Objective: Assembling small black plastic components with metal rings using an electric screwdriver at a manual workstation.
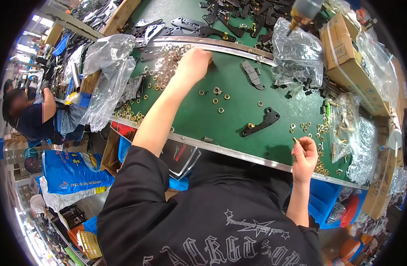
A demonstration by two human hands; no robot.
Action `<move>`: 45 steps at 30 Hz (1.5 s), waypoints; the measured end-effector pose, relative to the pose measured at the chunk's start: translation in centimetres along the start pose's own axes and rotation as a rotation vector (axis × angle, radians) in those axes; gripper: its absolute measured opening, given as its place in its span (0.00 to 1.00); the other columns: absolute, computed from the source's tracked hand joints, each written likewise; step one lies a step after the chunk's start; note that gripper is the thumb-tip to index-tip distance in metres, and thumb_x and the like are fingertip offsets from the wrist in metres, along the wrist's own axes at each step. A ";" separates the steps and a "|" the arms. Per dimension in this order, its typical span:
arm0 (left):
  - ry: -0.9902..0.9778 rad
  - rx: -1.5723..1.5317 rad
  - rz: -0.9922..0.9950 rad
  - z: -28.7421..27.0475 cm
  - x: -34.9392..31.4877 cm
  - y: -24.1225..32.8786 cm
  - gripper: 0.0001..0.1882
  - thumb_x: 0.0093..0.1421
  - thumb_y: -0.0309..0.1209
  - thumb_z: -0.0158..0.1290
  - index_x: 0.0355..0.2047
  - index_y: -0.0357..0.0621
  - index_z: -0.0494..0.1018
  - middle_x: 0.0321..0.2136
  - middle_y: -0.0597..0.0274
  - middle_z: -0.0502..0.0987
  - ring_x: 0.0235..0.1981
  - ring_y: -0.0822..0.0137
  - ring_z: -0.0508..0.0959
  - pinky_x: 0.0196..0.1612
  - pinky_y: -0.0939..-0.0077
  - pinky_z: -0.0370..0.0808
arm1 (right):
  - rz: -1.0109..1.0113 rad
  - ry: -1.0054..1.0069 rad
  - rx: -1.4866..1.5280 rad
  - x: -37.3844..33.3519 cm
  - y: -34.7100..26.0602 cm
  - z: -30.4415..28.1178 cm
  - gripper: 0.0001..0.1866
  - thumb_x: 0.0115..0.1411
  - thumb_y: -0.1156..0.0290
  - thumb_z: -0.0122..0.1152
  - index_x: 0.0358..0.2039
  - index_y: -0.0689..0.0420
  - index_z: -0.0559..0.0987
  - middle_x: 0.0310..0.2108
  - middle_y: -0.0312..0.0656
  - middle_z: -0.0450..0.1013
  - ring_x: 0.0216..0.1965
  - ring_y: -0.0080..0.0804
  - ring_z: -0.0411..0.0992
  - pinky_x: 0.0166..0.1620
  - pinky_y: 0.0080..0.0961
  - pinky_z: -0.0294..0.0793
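My right hand [304,155] is at the table's front edge, pinching a small brass-coloured bolt [296,140] between thumb and fingertips. My left hand [194,65] is stretched out to the far metal rail, beside a heap of shiny washers [168,64]. Its fingers curl away from view, so whatever they may hold is hidden. Between the hands lies a black metal bracket [262,123] with a brass-coloured bolt or fitting [251,126] at its left end. Farther back is a grey brake pad [252,74]. Loose brass-coloured nuts [220,110] are scattered on the green tabletop [190,117].
Black brackets [221,26] pile up behind the rail [239,48]. A tool tip [296,22] hangs at the top right. Clear plastic bags [298,53] and a cardboard box [352,62] line the right side. Another person [28,111] is at the far left.
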State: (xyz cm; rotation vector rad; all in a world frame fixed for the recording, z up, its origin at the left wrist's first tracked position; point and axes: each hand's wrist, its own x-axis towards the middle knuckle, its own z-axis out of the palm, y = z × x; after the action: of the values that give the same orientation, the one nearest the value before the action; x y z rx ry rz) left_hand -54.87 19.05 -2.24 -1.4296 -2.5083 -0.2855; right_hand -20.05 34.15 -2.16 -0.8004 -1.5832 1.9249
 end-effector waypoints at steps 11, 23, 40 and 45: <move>0.112 -1.531 -0.363 -6.9 -4.0 12.8 0.08 0.53 0.23 0.49 0.33 0.33 0.73 0.24 0.61 0.76 0.26 0.79 0.73 0.31 0.86 0.70 | -0.619 -0.086 -0.336 -1.0 -5.7 5.9 0.11 0.46 0.83 0.59 0.33 0.64 0.72 0.29 0.40 0.68 0.29 0.24 0.67 0.35 0.16 0.67; 0.293 -1.338 -0.088 -6.9 -7.0 18.9 0.10 0.53 0.18 0.46 0.37 0.32 0.71 0.28 0.57 0.77 0.26 0.73 0.76 0.28 0.82 0.73 | -0.869 0.024 -0.466 -0.8 -5.0 6.9 0.11 0.45 0.80 0.62 0.31 0.65 0.74 0.28 0.47 0.71 0.26 0.27 0.71 0.26 0.15 0.70; 0.490 -0.758 0.348 -7.7 -7.4 19.3 0.10 0.45 0.17 0.52 0.32 0.31 0.72 0.22 0.55 0.75 0.20 0.62 0.74 0.26 0.74 0.71 | -0.118 -0.105 0.411 -0.9 -3.1 5.4 0.11 0.51 0.74 0.58 0.34 0.65 0.73 0.27 0.41 0.70 0.22 0.21 0.66 0.24 0.14 0.64; 0.401 -0.950 0.242 -8.8 -8.6 18.7 0.10 0.44 0.18 0.54 0.30 0.35 0.73 0.24 0.58 0.74 0.21 0.64 0.72 0.26 0.76 0.70 | 0.102 -0.330 0.825 -0.5 -2.2 4.8 0.12 0.54 0.69 0.56 0.35 0.64 0.72 0.26 0.40 0.70 0.21 0.18 0.64 0.23 0.13 0.61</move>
State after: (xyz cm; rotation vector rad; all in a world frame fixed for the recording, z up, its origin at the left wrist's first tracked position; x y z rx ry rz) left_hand -33.55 18.91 4.50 -1.6890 -1.8706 -1.6762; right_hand -23.08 30.95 0.70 -0.2166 -0.7461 2.5775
